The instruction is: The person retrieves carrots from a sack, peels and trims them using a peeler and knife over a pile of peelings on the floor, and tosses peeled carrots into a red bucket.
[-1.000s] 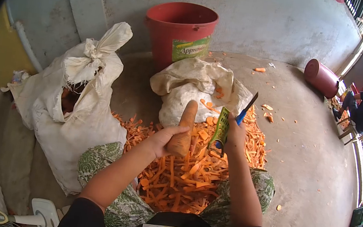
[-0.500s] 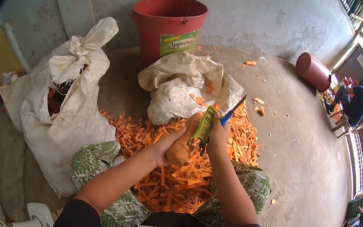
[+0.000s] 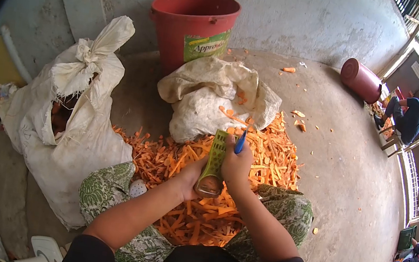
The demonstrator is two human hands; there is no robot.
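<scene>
In the head view my right hand (image 3: 237, 165) is closed round a green peeler (image 3: 217, 151) with a slotted handle. The same hand holds a knife, whose blue handle (image 3: 240, 142) sticks up between the fingers; its blade is hidden. My left hand (image 3: 191, 178) is wrapped round a large carrot (image 3: 209, 185), mostly covered by the peeler and seen through its head. The peeler lies over the carrot, pointing toward my body. Below both hands spreads a heap of orange carrot peelings (image 3: 202, 221), between my legs.
A pale sack (image 3: 198, 113) lies just ahead, a tied white sack (image 3: 71, 165) stands left. Behind is a red bucket (image 3: 172, 32) by the wall. On the right are a tipped red barrel (image 3: 360, 80), a seated person (image 3: 412, 119), and scattered carrot bits.
My right hand has moved down and left, bringing the peeler over the carrot. The knife has turned, so its blade no longer shows. My left hand still grips the carrot.
</scene>
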